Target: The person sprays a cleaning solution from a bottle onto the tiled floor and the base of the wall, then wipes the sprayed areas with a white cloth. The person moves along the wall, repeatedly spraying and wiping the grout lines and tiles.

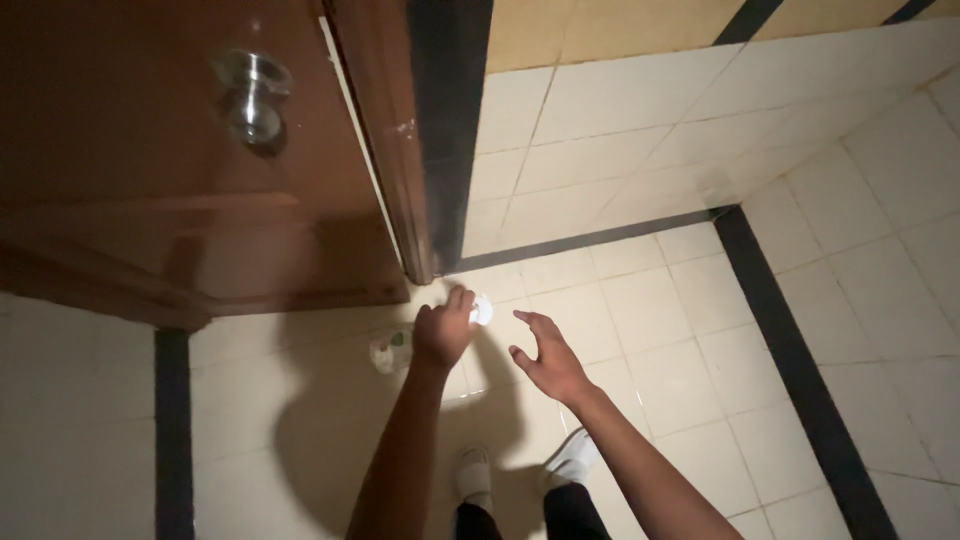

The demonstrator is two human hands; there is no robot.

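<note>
My left hand reaches down toward the floor near the door's bottom corner, its fingers closed on a small white round object. My right hand hovers just to the right of it, fingers spread and holding nothing. A small clear bottle or container lies on the tiles just left of my left hand. What the white object is, I cannot tell.
A brown wooden door with a round metal knob stands open at the left, its edge against a dark frame. Cream floor tiles with black border strips surround me. My white shoes show below.
</note>
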